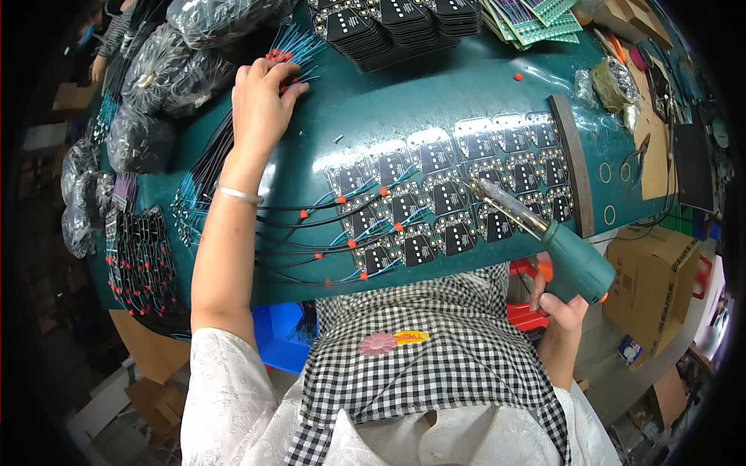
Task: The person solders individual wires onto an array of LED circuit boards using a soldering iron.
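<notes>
My right hand is wrapped round the handle of a green soldering gun. Its metal tip points left over a panel of black circuit boards on the green work mat. At the far left, my left hand has its fingers curled on the red-collared ends of a bundle of black cables with blue wire tips. Exactly which cables the fingers grip is partly hidden. Several black cables with red collars lie across the left boards, their blue ends touching them.
Stacks of black boards and green circuit boards stand at the back. Black plastic bags crowd the left. A dark bar borders the panel's right side, with pliers beyond. A cardboard box sits below right.
</notes>
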`<action>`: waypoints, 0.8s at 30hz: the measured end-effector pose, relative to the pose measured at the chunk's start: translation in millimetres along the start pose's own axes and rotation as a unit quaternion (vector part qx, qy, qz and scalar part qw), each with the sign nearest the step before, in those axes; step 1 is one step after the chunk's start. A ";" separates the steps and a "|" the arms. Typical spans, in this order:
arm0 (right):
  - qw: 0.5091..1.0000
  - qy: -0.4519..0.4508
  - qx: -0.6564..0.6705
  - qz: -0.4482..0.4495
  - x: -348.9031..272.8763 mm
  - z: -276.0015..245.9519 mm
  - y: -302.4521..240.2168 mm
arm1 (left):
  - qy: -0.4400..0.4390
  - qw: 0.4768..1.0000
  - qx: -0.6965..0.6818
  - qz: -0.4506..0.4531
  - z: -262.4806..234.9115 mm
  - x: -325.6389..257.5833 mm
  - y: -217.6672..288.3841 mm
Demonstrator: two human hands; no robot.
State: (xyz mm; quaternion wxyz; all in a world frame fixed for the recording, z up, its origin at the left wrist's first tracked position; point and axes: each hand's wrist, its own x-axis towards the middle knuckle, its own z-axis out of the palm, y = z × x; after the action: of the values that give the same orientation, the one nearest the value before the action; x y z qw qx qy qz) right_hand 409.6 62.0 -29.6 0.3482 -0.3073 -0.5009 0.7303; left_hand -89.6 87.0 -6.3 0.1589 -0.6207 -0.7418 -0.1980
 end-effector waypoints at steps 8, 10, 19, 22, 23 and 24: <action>1.000 0.009 0.009 -0.008 -17.4 -8.1 5.4 | 0.062 0.980 -0.155 -0.107 -11.8 -11.3 9.7; 1.000 0.030 0.003 -0.001 -26.9 -8.9 5.1 | 0.058 0.935 -0.311 -0.160 -37.0 -20.8 27.2; 1.000 0.022 -0.011 -0.007 -38.8 -0.2 -2.5 | -0.343 0.832 -0.429 -0.077 -85.7 -97.8 166.1; 0.998 -0.002 -0.044 -0.036 -46.9 -6.5 6.7 | -0.324 0.848 -0.411 -0.076 -54.8 -112.7 178.9; 0.998 -0.003 -0.055 -0.023 -50.5 -8.0 8.1 | -0.301 0.870 -0.382 -0.079 -50.1 -115.3 180.7; 0.998 -0.005 -0.067 -0.011 -52.2 -8.1 8.3 | -0.278 0.890 -0.352 -0.083 -46.1 -118.3 181.7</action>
State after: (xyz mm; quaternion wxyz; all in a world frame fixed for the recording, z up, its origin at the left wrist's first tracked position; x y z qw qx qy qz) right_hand 444.1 21.5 -34.7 0.3324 -0.3205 -0.5539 0.6928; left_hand 109.9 -9.7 -5.5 -0.2992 -0.6021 -0.6861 -0.2779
